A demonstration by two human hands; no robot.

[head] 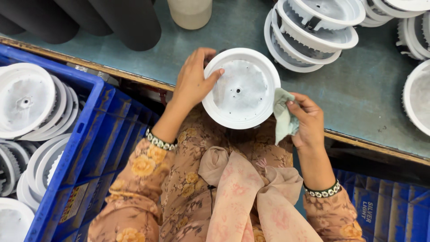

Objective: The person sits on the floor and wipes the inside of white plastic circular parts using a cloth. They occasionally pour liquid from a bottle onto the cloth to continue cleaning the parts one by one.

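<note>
The left hand [193,80] holds a round white housing [241,88] by its rim: the thumb lies over the near-left edge with its tip on the rim face, and the other fingers curl round behind, so the hand is closed on the part. The housing sits tilted toward the camera, above the table [358,89] edge and just over the lap, with its flat grey inner disc and small centre hole facing up.

The right hand [304,121] pinches a pale green cloth [283,117] between thumb and bunched fingers. The cloth touches the housing's right rim, just ahead of those fingertips (a fold of it hangs below the hand).

Judging from this, the step in hand is wiping the housing. To do it well, the left grip should stay on the rim only, so the thumb leaves no mark on the disc. The cloth wants to be pressed flat under the fingertips and run along the groove between rim and disc, with the left hand turning the part to bring fresh edge to the cloth.

Past the left wrist stands a blue crate [96,130] full of similar white housings. Beyond the right fingers, farther up the table, lies a leaning stack of housings [313,38]. Dark tubes [121,18] and a pale container [190,12] stand beyond the left fingertips.
</note>
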